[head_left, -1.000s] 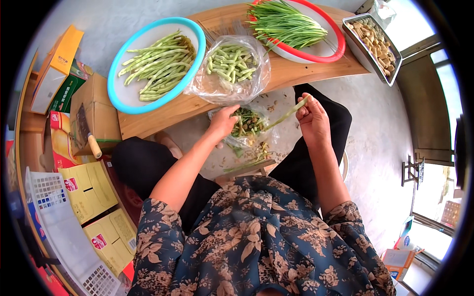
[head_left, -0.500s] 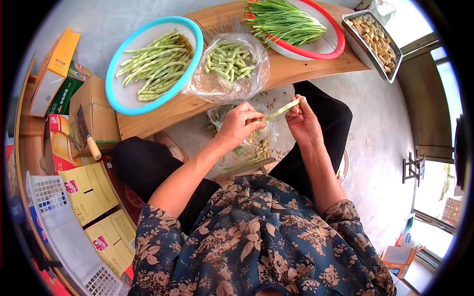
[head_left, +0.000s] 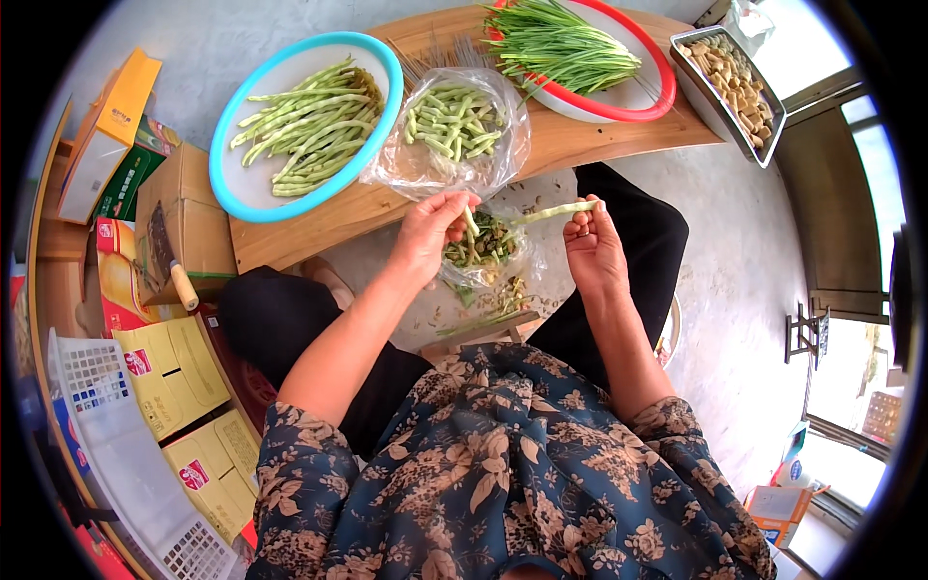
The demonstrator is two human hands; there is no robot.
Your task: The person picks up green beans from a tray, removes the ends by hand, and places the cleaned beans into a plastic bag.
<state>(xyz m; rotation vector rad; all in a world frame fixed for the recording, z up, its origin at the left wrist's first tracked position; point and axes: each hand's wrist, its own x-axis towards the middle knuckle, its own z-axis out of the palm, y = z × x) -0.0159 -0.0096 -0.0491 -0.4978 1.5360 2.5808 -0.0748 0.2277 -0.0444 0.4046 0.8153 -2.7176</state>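
My left hand (head_left: 430, 232) is closed on a short green bean piece (head_left: 471, 222), just below the clear plastic bag of cut beans (head_left: 452, 121) on the wooden table. To its right, my right hand (head_left: 594, 253) pinches a longer pale green bean (head_left: 553, 211) by one end, held roughly level and pointing left. Below both hands, on the floor, lies a plastic bag of dark leafy scraps (head_left: 481, 251). Whole beans (head_left: 309, 135) fill a blue-rimmed bowl (head_left: 222, 169) at the back left of the table.
A red-rimmed bowl (head_left: 657, 87) of long green stalks and a steel tray (head_left: 696, 68) of brown chunks stand at back right. A knife (head_left: 182, 282) rests by cardboard boxes (head_left: 184, 217) on the left. My knees flank the floor scraps; a wooden stool edge (head_left: 483, 331) shows between them.
My left hand came up to the bean and now sits apart, leftward, with a short piece in it. The right hand's bean has swung from sloping down to nearly level.
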